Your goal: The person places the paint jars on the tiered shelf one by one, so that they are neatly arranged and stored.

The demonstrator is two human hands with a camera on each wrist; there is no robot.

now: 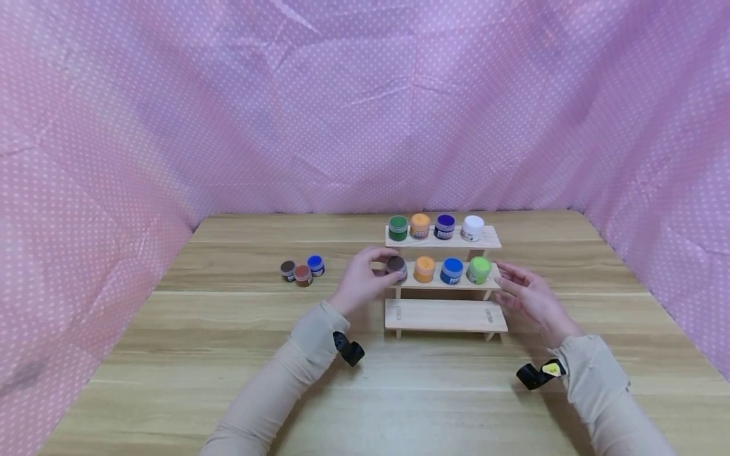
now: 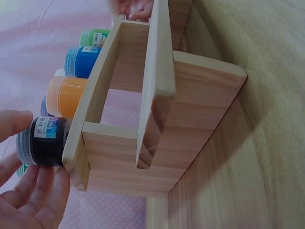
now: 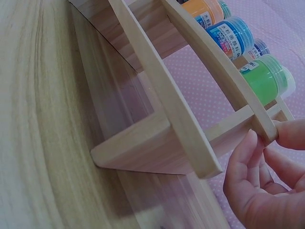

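While the right hand point(image 1: 530, 294) pinches the stand point(image 1: 446, 315) at its right end, the left hand point(image 1: 363, 280) has fingers clamped round a dark jar point(image 2: 49, 142) — stand's middle tier point(image 1: 438, 285), left end. Three jars point(image 1: 303, 276) sit left of stand.

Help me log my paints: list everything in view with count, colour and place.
Table: one; light wood; foreground
Curtain: one; pink-purple, white-dotted; behind and beside table
Rack: one; pale wood; on table
Top jars: four; green, orange, dark violet-blue, white; top shelf
Middle jars: four; dark, orange, blue, light green; middle shelf
Loose jars: three; dark brown, reddish brown, blue; table, left of rack
Wrist cameras: two; black; one per wrist
Left grip: one; beige-sleeved; holding dark jar
Right grip: one; beige-sleeved; pinching middle shelf's right end
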